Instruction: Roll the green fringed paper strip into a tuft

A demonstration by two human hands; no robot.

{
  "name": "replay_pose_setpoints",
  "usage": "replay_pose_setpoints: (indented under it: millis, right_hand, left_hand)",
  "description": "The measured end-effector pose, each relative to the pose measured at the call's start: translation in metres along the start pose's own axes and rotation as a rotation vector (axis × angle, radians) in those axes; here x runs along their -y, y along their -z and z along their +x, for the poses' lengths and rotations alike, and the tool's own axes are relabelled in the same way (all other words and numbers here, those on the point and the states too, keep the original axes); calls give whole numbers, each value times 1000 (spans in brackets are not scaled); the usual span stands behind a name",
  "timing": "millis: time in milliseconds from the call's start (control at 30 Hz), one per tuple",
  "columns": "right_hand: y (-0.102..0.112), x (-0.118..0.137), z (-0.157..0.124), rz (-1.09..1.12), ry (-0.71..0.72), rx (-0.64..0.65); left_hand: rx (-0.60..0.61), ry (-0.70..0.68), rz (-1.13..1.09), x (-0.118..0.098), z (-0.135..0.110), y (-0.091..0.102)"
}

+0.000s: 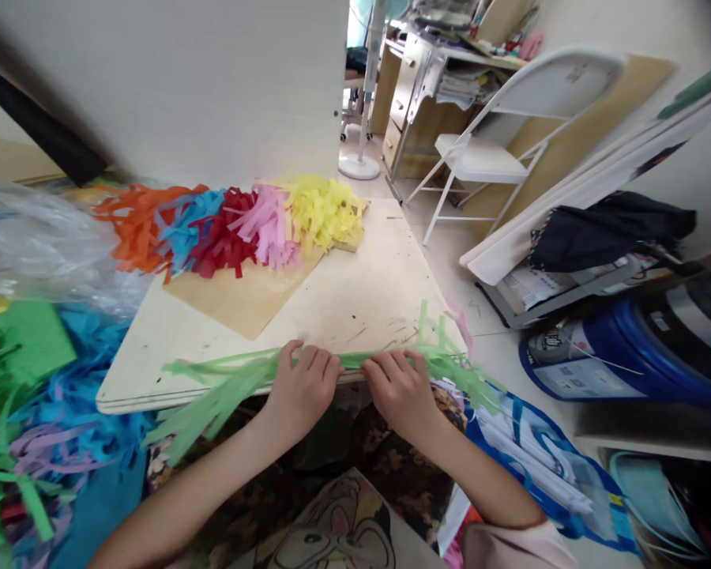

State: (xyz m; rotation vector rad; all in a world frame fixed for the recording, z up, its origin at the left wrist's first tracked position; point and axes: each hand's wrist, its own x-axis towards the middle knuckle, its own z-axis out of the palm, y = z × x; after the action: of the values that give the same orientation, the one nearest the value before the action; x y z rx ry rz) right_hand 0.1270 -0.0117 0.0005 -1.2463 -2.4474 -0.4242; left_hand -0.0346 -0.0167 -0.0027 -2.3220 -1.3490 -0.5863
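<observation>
A white panel (pixel 213 87) stands upright behind the table (pixel 385 276), whose pale, marked top occupies the centre of the view. Beyond the table's far right corner, a white folding chair (pixel 479 160) stands on the floor, near a cluttered desk (pixel 411 75). To the left of the table lies a heap (pixel 98 375) of cut paper, chiefly green and blue, with some lilac strips. At right, a blue bin (pixel 607 340) stands well apart from the table. Clear plastic (pixel 47 237) lies at the far left, above the heap in the view.

Along the far side of the table runs a row of paper tassels, from left to right orange (pixel 142 225), blue (pixel 193 229), red (pixel 228 241), pink (pixel 271 225) and yellow (pixel 325 209). Green paper (pixel 231 387) lies along the table's near edge; its middle is gathered into a narrow band, and its fringed ends spread to either side, the left one hanging over the edge. A tan sheet (pixel 242 300) lies flat, partly beneath the tassels.

The left hand (pixel 308 383) and right hand (pixel 401 395) grasp the band, just beside each other. The fingers of both are curled closely over it; the thumb tips are not clearly visible.
</observation>
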Motion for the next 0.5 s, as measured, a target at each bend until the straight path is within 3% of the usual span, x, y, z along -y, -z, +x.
replay_pose_setpoints:
  millis: [133, 367, 500]
  right_hand:
    - [2, -10, 7, -29, -53, 42]
    - [8, -23, 12, -18, -120, 190]
    - [9, -23, 12, -51, -185, 264]
  left_hand:
    - [63, 70, 17, 4, 6, 5]
    - [53, 201, 9, -2, 7, 13]
    - [123, 221, 43, -2, 10, 13]
